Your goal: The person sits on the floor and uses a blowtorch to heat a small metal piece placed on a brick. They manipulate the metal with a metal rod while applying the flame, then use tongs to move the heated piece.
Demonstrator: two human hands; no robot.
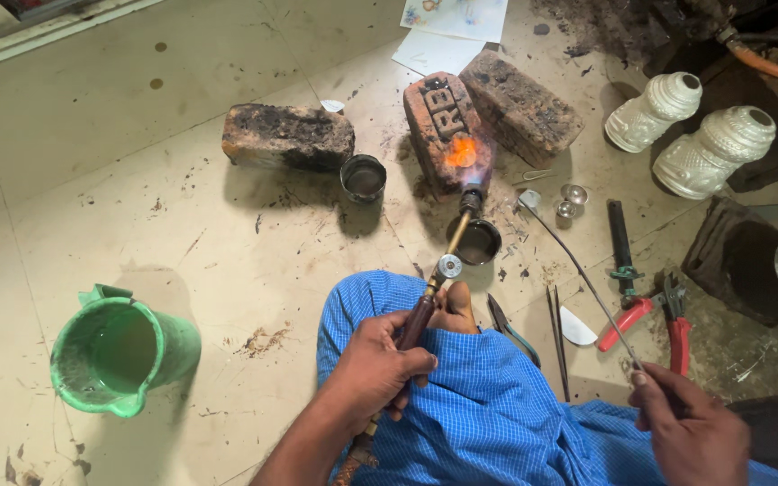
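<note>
Hands come first, low in the view over a knee draped in blue checked cloth [488, 405]. The left hand [375, 364] is wrapped tight around the dark wooden grip of a gas torch [443, 270], fingers closed all the way round. The right hand [691, 427] pinches the near end of a long thin metal rod [578, 270] between thumb and fingertips, the other fingers curled in.

Take the stamped brick [447, 126] as the marker. The torch's brass tube runs from the knee up to the near end of that brick, and an orange flame glows on the brick's face, on a spot too bright to make out what lies there. The rod's far tip sits just right of the brick's near end, by small shiny metal cups [571, 200]. A small dark bowl [477, 241] lies under the torch tube, just short of the brick.

To do this heating well, I judge that the flame should stay steady on one spot while the rod comes in low from the side, with the grip kept well back from the heat.

Left of the brick stand a tin cup [364, 177] and a charred block [287, 137]; a second brick [520, 99] leans against its right side. Red-handled pliers [673, 319] lie right and nearer, a green jug [119, 355] far left, two white carved jars [691, 130] far right.
</note>
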